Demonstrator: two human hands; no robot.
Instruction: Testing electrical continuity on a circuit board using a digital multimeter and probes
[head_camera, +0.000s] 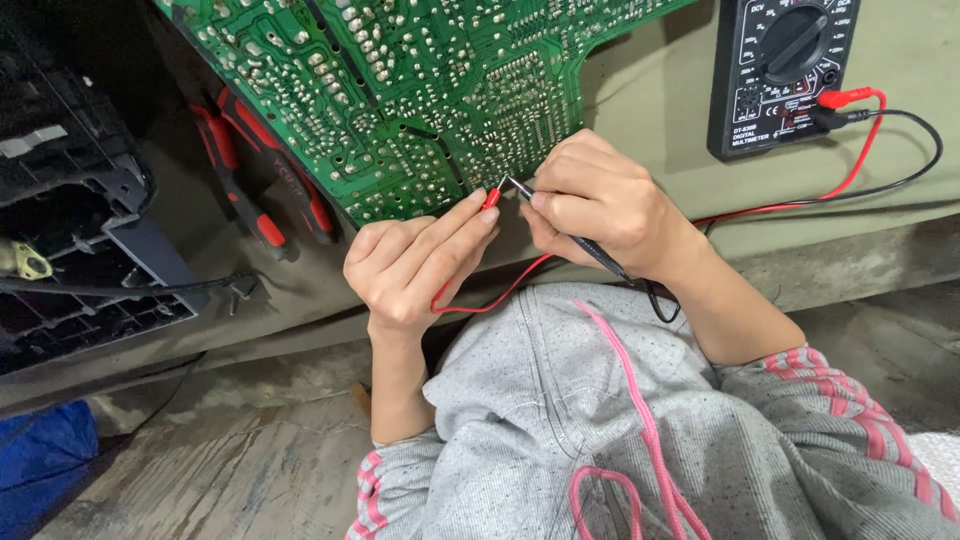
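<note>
Probes meet at the lower edge of the green circuit board (400, 80), solder side up. Board lies tilted across the olive worktop (650, 90), its lower edge just above both hands.

Left hand (415, 265): fingers curled, thumb and forefinger pinching the red probe (491, 198) near its tip. Tip touches the board's solder side at the edge. The red lead (480, 300) loops down from this hand and runs under the right hand.

Right hand (595, 205): clenched around the black probe (575, 235), held like a pen, tip pointing up-left and just beside the red tip. Whether the black tip makes contact with a solder joint cannot be told. Probe body exits past the wrist, black lead (660, 300) curling below it.

Black multimeter (780, 70): on the worktop, upper right, well apart from the hands. Rotary dial in the middle of its face; red and black plugs seated in its lower right side. Red lead runs from there in an arc back toward the right wrist; black lead loops out wider to the right.

Red-handled pliers (255, 190): on the worktop left of the board, partly under its edge.

Dark plastic casing (70, 200): far left, open, ribbed inside.

Grey hooded top with pink drawstring (640, 400) fills the bottom of the view; sleeves have pink stripes. Blue object (40, 455) at bottom left, kind not clear.
</note>
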